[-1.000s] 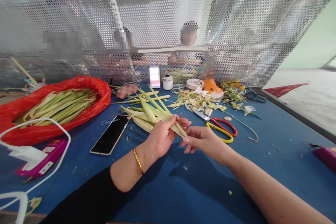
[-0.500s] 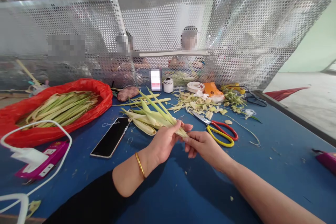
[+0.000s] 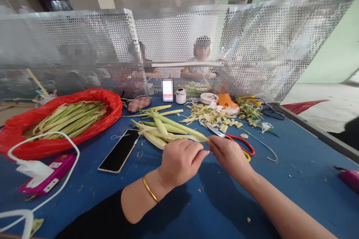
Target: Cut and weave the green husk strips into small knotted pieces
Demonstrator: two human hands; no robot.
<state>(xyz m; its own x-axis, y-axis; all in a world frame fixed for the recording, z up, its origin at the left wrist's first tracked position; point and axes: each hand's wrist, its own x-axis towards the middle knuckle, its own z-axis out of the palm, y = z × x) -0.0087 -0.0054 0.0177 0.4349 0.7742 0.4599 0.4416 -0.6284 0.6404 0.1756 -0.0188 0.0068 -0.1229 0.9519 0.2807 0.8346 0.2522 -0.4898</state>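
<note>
My left hand [image 3: 181,160] is closed around the near end of a pale green leaf strip [image 3: 179,126] that lies across the blue table [image 3: 213,201] toward the back left. My right hand [image 3: 228,153] pinches the same strip at its tip, fingers touching my left fingers. A small bundle of folded leaf pieces [image 3: 153,134] lies just behind my left hand. Red and yellow scissors [image 3: 238,143] rest partly hidden behind my right hand. A gold bangle sits on my left wrist.
A red bag of leaf strips [image 3: 64,119] sits at the left. A black phone [image 3: 120,151] lies near it. A pink power bank with white cable [image 3: 45,175] is at the near left. Leaf scraps [image 3: 213,114] and tape rolls [image 3: 209,98] lie at the back. Perforated metal screens [image 3: 196,41] fence the table, with people behind.
Both hands have shifted toward me and rightward. The leaf strip now lies lower and flatter, pulled out between the two hands. The camera tilted up slightly.
</note>
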